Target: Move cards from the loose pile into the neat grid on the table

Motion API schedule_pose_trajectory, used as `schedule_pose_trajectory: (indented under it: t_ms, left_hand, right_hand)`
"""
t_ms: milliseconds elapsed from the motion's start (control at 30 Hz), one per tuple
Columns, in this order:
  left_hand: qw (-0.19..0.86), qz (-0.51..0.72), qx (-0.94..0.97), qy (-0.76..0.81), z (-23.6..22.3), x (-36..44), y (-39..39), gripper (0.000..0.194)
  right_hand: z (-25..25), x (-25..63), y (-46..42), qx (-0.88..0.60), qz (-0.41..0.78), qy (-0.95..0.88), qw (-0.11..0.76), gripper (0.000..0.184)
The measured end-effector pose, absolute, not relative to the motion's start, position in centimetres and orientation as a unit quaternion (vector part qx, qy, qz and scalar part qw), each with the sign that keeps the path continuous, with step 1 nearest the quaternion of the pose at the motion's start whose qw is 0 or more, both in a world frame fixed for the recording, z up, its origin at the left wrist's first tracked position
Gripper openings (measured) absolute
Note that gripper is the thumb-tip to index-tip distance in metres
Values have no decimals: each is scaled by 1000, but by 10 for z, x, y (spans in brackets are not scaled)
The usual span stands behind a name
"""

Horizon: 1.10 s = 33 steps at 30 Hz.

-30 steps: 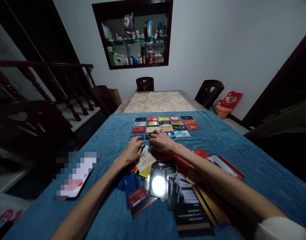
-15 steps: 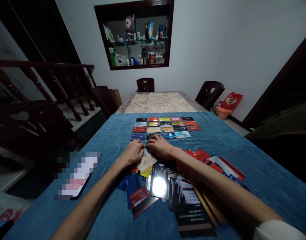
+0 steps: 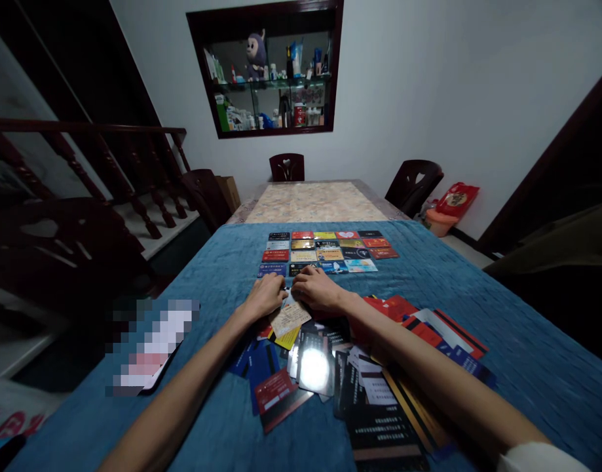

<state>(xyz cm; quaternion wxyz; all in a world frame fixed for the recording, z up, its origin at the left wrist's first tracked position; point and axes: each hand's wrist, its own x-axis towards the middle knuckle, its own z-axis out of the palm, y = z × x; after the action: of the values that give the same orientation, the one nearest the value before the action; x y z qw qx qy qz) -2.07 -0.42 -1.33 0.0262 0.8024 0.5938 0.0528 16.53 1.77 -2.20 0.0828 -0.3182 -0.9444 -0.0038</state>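
Observation:
My left hand rests at the far edge of a loose pile of cards, its fingers bent and closed, close below a purple-blue card. Beside it my right hand is curled too, its fingers overlapping the lower edge of a black card. Whatever lies under the fingertips is hidden. Between the wrists sit a beige printed card and a yellow card. Nearer me the pile holds a shiny dark card, a dark red card and a black striped card.
Rows of face-up cards lie past my hands on the blue cloth. Red cards spread under my right forearm. A blurred-out phone lies at left. Chairs stand around the table's far end.
My right hand has shifted slightly to the right, widening the gap between the hands a little. The cards keep the same arrangement.

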Motion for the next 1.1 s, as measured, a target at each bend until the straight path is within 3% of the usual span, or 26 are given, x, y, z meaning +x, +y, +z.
schedule_pose_trajectory:
  t_ms: [500,767,1100]
  left_hand:
    - [65,49,797,598,-10,-37,2,32]
    - [15,56,793,606,-5,-30,-7,21]
    - [65,42,829,554,1,-32,-6,17]
  right_hand:
    - [-28,169,15,-292,16,-950,108,29]
    - [-24,166,12,-312,-24,-946,90,25]
    - [-18,163,19,-265,-78,-957,86,20]
